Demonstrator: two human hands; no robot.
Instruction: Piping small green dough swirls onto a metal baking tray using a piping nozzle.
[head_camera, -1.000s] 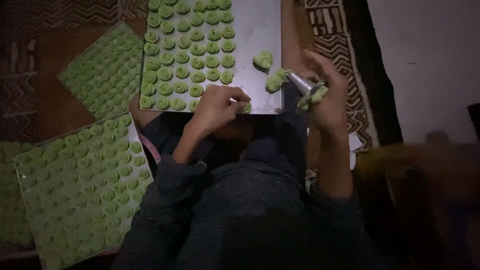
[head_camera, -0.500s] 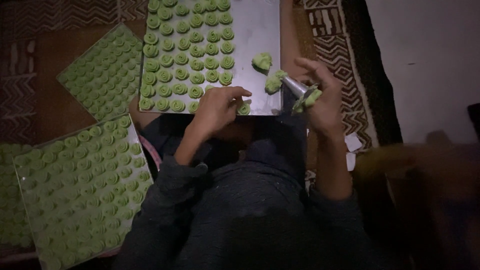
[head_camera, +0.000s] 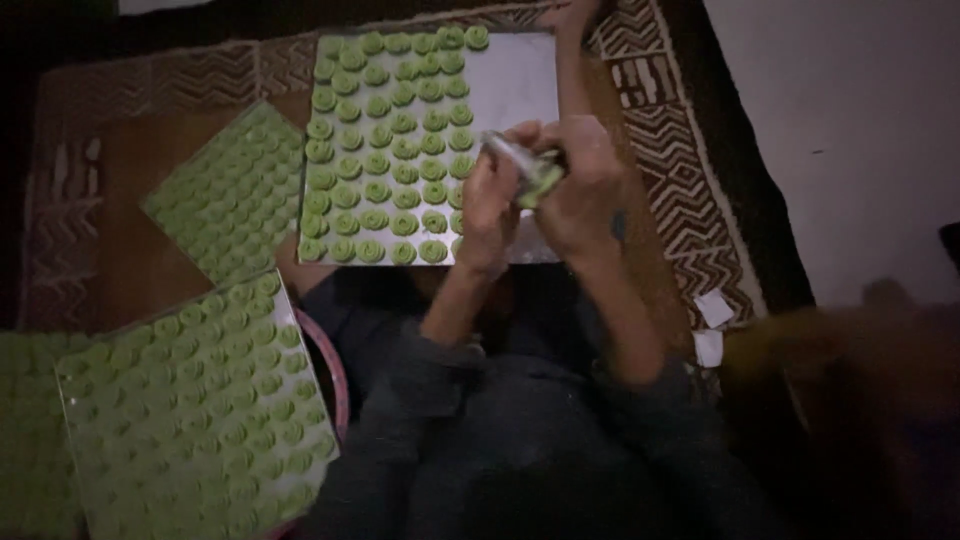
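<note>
Metal cookie press (head_camera: 525, 165) with green dough at its tip: gripped jointly, left hand (head_camera: 490, 205) and right hand (head_camera: 580, 190) both closed round it, held above the half-filled baking tray (head_camera: 520, 85) beside rows of green rosette cookies (head_camera: 385, 160), for steadiness

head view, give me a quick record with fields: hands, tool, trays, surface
left hand: closed on the metal piping tool, above the near edge of the centre tray
right hand: also closed on the tool, touching the left hand
tool: silvery, green dough at its end
centre tray: rows of green dough swirls fill its left part, right part bare metal
other trays: two full trays to the left
surface: patterned mat
</note>
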